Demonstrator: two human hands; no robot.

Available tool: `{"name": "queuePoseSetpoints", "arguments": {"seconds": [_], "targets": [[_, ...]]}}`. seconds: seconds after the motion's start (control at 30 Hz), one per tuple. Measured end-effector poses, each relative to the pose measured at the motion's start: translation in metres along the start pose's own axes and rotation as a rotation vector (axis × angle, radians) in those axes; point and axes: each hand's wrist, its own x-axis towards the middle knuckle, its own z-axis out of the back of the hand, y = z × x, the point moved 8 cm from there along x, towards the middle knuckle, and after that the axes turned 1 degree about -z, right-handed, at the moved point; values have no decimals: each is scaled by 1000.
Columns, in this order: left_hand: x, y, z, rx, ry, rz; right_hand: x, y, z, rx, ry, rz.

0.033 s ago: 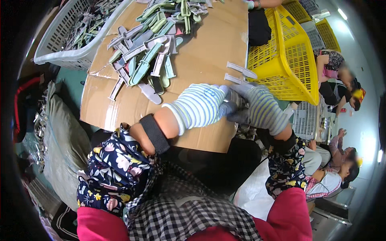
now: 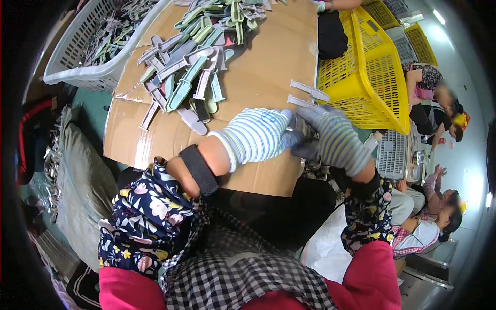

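Both my hands wear striped knit gloves and meet over the right front edge of the cardboard-topped table. My left hand (image 2: 260, 135) is closed, its fingertips pressed against a dark grey piece (image 2: 305, 125). From the other side my right hand (image 2: 337, 138) curls its fingers round the same piece. Most of it is hidden by the gloves, so I cannot tell its kind. Just beyond my right hand lie two pale grey plastic pieces (image 2: 311, 91), long with a rounded end. A heap of similar grey and green plastic pieces (image 2: 187, 85) spreads over the table's left and far part.
Right of the table stands a yellow plastic basket (image 2: 382, 77). At the far left, a white basket (image 2: 98, 72) holds many more pieces. The cardboard (image 2: 258, 178) ends close to my body. A grey sack (image 2: 82, 175) stands at left. Other people sit at work on the right.
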Motion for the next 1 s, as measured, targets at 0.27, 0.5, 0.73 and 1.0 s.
{"name": "queuePoseSetpoints", "arguments": {"seconds": [0.27,0.5,0.73,1.0], "targets": [[20,9,7,44,204,-122,0,3,-6,-263,-62,-98],[17,17,55,104,-106,-55,17,-12,2,-129,-3,-3],[25,1,16,318,-60,9,29,-23,1,-99,183,-94],[54,-3,24,208,181,11,-5,-14,12,-405,-236,-213]]}}
